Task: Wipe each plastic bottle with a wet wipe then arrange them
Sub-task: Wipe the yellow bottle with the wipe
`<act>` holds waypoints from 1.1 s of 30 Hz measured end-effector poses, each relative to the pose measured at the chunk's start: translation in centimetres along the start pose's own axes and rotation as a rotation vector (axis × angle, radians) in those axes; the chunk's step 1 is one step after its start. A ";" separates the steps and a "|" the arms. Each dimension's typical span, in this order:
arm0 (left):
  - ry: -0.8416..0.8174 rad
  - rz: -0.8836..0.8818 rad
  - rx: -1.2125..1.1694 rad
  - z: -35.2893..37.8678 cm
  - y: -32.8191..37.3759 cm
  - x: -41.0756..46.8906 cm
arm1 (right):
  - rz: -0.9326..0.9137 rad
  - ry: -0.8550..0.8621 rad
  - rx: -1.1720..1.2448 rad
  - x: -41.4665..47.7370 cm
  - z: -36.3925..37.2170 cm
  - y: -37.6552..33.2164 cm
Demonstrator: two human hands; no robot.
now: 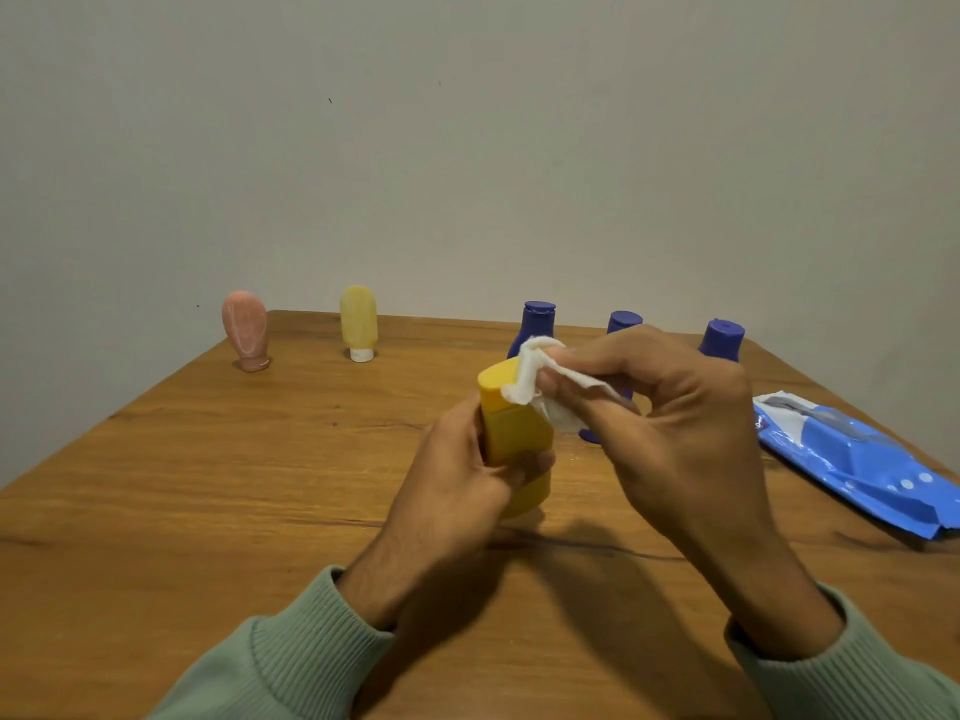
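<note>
Yellow plastic bottle being wiped at its top, held above the wooden table.
The left hand grips its body; the right hand, just beside, pinches a white wet wipe against its cap.

Table, left half and near edge: lying open for a hand to pass. Back edge: pink bottle, pale yellow bottle and three purple bottles standing in the way. Right side: wipes pack blocking.
</note>
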State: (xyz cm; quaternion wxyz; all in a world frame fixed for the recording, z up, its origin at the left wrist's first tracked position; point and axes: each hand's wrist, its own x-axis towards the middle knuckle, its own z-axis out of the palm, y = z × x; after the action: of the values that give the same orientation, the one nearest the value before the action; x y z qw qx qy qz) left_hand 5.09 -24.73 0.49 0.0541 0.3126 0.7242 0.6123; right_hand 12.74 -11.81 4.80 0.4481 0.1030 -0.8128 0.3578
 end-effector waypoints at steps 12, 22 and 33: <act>-0.057 0.024 -0.043 -0.6 0.1 0.4 | -0.174 -0.106 -0.093 0.0 0.1 2.4; -0.099 -0.029 -0.114 -2.6 0.3 1.4 | -0.020 -0.161 -0.100 -0.5 1.1 3.1; 0.031 -0.076 -0.030 -5.4 -0.7 4.1 | 0.256 -0.239 -0.037 -0.1 2.0 3.0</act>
State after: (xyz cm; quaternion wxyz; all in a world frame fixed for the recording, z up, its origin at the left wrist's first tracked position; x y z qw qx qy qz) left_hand -0.96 -27.21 2.40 0.0709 0.2745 0.7270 0.6253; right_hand 9.98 -11.00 2.56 0.3009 0.0324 -0.8731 0.3822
